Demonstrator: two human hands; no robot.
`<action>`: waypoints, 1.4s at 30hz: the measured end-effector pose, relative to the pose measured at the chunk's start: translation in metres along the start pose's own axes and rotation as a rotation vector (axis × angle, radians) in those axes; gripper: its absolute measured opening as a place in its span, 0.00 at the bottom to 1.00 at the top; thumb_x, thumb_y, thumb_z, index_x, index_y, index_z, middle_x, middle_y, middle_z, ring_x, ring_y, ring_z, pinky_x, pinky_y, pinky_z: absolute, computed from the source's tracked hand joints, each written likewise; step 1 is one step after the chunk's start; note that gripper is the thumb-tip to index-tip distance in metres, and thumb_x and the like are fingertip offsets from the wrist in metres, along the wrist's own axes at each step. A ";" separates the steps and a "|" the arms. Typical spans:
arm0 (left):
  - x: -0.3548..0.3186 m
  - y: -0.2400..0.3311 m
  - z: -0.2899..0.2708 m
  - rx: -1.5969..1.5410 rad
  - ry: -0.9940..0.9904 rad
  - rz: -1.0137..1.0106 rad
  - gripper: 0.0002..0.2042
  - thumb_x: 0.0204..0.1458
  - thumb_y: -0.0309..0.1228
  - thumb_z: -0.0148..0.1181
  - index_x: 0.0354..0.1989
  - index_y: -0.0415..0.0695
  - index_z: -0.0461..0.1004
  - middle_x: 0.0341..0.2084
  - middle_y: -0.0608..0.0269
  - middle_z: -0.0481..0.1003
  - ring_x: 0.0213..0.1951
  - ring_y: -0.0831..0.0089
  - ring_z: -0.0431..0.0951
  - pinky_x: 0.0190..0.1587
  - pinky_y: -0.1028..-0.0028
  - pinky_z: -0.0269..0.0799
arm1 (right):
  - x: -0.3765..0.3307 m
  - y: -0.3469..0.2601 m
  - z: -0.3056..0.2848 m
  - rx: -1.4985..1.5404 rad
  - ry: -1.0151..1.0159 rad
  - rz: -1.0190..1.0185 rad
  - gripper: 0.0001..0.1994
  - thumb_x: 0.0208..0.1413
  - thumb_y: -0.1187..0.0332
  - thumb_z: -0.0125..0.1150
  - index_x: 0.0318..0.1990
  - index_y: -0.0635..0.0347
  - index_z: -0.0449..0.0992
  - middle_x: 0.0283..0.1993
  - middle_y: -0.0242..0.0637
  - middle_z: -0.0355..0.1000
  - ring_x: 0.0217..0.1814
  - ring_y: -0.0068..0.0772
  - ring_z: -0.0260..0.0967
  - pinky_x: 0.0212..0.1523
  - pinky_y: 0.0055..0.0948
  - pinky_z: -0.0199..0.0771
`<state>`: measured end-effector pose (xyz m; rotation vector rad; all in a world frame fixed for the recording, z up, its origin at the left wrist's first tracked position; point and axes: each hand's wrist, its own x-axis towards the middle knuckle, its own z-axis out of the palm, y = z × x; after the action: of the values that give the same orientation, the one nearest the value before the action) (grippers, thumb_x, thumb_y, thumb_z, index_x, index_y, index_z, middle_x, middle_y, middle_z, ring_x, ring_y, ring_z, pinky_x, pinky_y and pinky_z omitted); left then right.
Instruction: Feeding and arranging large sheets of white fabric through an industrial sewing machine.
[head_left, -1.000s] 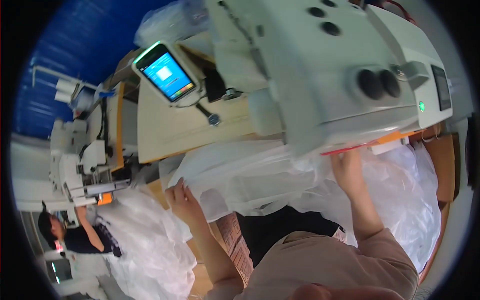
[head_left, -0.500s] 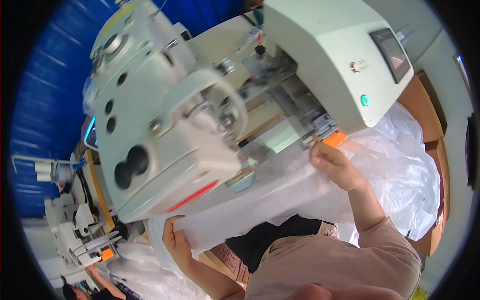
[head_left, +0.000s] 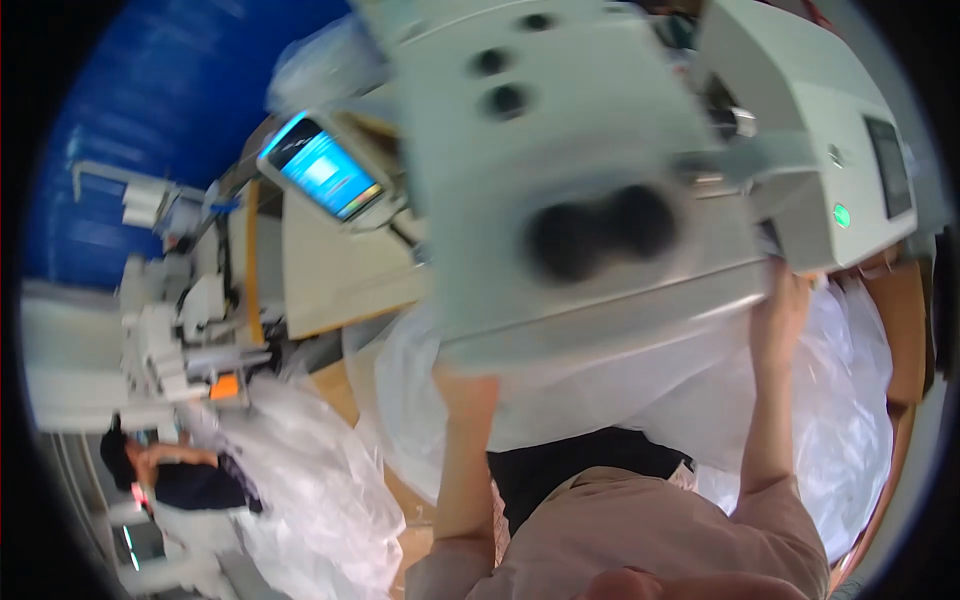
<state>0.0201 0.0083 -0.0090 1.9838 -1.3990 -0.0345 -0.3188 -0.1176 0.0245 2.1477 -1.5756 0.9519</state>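
The white sheet [head_left: 580, 405] is spread along the near edge of the surface [head_left: 340, 270], below the sewing machine [head_left: 600, 200]. The fingers of the left hand [head_left: 467, 395] and the right hand [head_left: 783, 310] are hidden behind the machine, so whether the sheet is grasped cannot be told. A lit screen [head_left: 325, 170] is seen near the surface's far left corner; beyond the left edge, a co-worker [head_left: 195, 485] is seen beside white sheeting [head_left: 300, 480].

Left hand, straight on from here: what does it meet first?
In the picture's line, the machine head, which hides the left hand's fingertips. Depth is unclear; the hand may pass underneath instead.
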 end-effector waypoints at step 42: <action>-0.009 -0.035 -0.067 -0.722 0.234 -0.443 0.09 0.49 0.21 0.45 0.36 0.40 0.73 0.31 0.63 0.68 0.35 0.75 0.67 0.43 0.78 0.61 | -0.015 -0.051 -0.016 1.186 -0.577 0.615 0.08 0.54 0.71 0.56 0.39 0.64 0.71 0.39 0.38 0.71 0.43 0.27 0.66 0.44 0.29 0.64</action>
<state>0.0714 0.0567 0.0190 1.5684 -0.6382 -0.4303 -0.2796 -0.0794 0.0326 2.8956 -2.4190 1.9686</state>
